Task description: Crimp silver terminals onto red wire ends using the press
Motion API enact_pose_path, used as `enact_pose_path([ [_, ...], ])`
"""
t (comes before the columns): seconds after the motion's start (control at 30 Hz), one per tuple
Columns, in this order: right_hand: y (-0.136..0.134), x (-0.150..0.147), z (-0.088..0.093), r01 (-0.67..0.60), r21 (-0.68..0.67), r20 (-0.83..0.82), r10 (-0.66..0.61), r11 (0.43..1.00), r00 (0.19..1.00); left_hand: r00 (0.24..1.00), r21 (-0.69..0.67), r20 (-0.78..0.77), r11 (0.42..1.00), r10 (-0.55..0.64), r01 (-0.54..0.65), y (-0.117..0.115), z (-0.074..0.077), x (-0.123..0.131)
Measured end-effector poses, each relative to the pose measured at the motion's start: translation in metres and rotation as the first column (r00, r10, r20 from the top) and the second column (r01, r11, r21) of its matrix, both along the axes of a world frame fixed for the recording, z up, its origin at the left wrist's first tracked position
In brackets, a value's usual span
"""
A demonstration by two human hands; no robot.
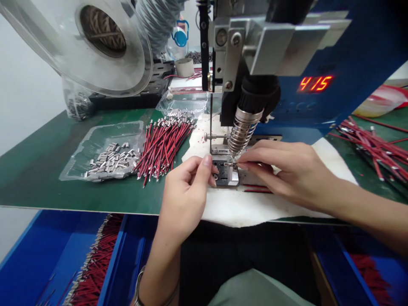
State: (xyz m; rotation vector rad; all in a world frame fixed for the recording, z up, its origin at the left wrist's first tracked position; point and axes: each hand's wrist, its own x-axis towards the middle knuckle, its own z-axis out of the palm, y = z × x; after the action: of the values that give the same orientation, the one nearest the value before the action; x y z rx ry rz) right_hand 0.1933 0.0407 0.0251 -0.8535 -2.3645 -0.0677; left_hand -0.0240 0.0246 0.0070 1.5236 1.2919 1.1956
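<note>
Hands at fixture (227, 172) — left hand (185, 193) curled, thumb pressing | right hand (287, 170) pinching wire (230, 163)

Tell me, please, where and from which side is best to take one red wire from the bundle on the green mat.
Probably grip one wire of the red wire bundle at its near, lower end, coming from the table's front edge. The wires lie flat and fan out there, so single ends stand apart; the far ends crowd against the plastic bags. The left hand is nearest.

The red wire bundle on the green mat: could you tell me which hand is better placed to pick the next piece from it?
Probably the left hand: it sits beside the red wire bundle, while the right hand pinches a small part at the metal fixture.
</note>
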Motion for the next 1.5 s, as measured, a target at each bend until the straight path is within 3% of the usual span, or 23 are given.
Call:
enact_pose_path([
  [1.5, 0.0009, -0.0012, -0.0014, -0.015, -0.021, -0.039, 0.014, 1.0, 0.999, 0.996, -0.012, -0.09, 1.0, 0.024, -0.025, -0.0006, -0.001, -0.0006],
])
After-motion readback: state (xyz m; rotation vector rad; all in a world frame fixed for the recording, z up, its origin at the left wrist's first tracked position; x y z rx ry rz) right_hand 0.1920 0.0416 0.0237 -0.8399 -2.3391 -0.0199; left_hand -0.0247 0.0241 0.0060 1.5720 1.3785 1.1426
